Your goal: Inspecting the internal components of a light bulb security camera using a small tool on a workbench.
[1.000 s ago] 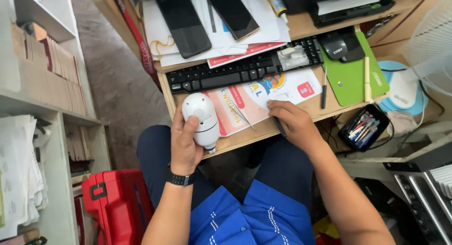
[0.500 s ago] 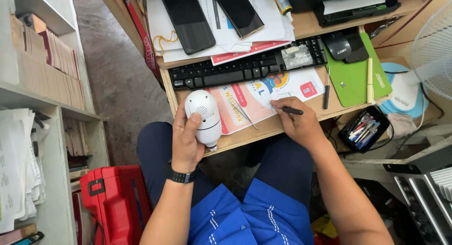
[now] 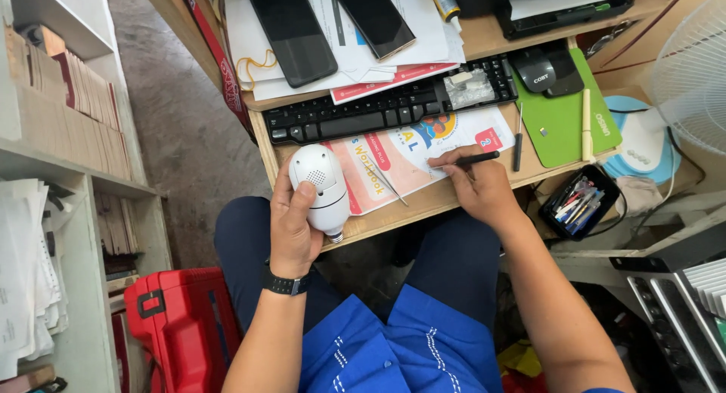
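The left hand is curling around a white bulb-shaped camera, fingers wrapped tight on its body and the thumb lying along its side, holding it upright over the near edge of the pull-out tray, its screw base pointing down toward the lap. A black watch is sitting on that wrist. The right hand is resting on the tray with its fingertips pinched together on a thin black tool, which is lying almost flat and pointing right across a colourful booklet. A slim metal pick is lying on the booklet between the two hands. Just right of the tool, a small screwdriver is lying on the tray beside a green mat, which is carrying a black mouse and a pale stick. A black keyboard is running along the back of the tray, with two dark phones lying on papers on the desk above. Below the tray's right end, a black case of small bits is sitting open. A white fan is standing at the far right, and a red toolbox is sitting on the floor by the left knee.
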